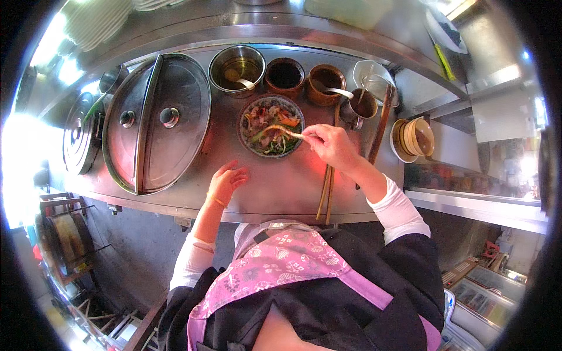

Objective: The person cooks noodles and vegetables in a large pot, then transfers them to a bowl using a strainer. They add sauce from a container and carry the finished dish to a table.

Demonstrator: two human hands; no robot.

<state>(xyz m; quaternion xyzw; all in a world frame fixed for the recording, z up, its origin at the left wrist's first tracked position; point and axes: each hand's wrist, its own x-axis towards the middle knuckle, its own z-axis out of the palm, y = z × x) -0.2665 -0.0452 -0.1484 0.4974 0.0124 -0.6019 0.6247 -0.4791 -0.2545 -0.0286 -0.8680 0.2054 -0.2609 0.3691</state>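
Note:
My right hand [331, 147] grips the handle of a pale spoon-like utensil [292, 133], whose far end lies over the food in a patterned bowl [271, 126]. The bowl holds chopped greens, orange pieces and other mixed food. My left hand [226, 182] is below and left of the bowl, palm partly turned inward, fingers apart, holding nothing. Behind the bowl stand a metal pot of yellowish liquid [237, 68], a brown pot of dark liquid [284, 74] and another brown pot [326, 83] with a white spoon in it.
A large round two-part metal lid [175, 131] with black knobs covers the left side. Long chopsticks [327, 188] and a dark wooden stick [381, 127] lie at right, near a metal cup [361, 104], a clear plastic container [373, 72] and stacked bowls [410, 138]. A steel shelf [263, 33] spans the back.

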